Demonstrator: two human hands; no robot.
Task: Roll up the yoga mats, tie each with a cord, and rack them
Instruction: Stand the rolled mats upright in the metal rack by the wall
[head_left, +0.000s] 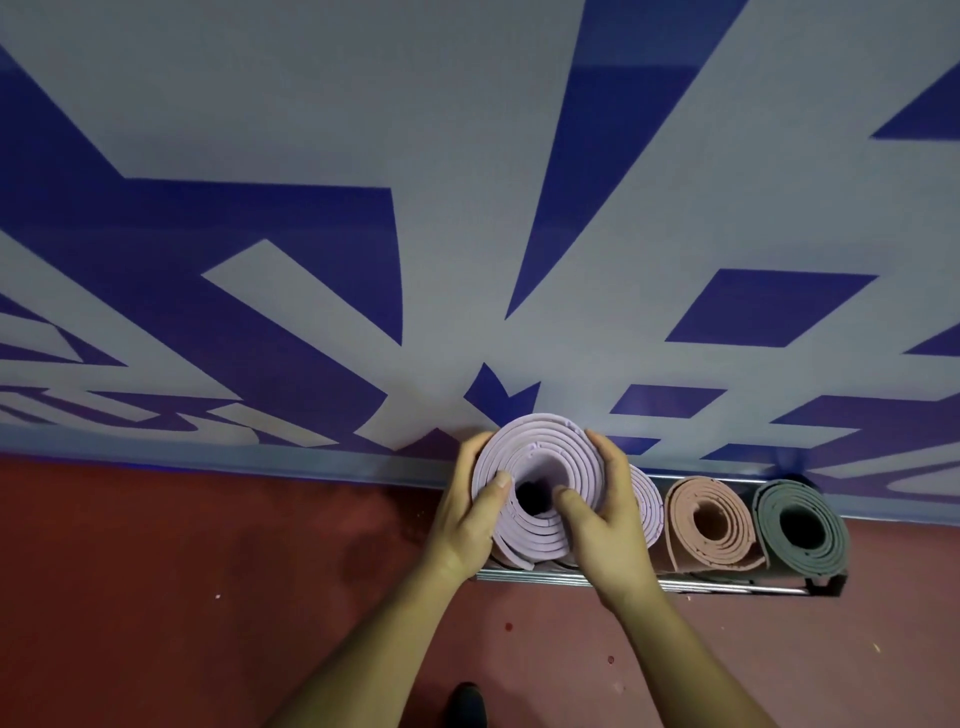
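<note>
Head view: tan mat (710, 522), grey mat (802, 527), rear lilac mat (649, 506) sat racked; left hand (467, 519) and right hand (605, 525) held grip on front lilac mat (540, 457) at rack (727, 585) left end.

two bare forearms (675, 649) enter from 6 o'clock. left hand (467, 519) and right hand (605, 535) bare too, left thumbnail trimmed short. dark rounded shoe toe (467, 704) at 6 o'clock, between the forearms.

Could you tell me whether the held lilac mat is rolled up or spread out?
Rolled up: the lilac mat shows a spiral end, gripped by left hand and right hand.
</note>
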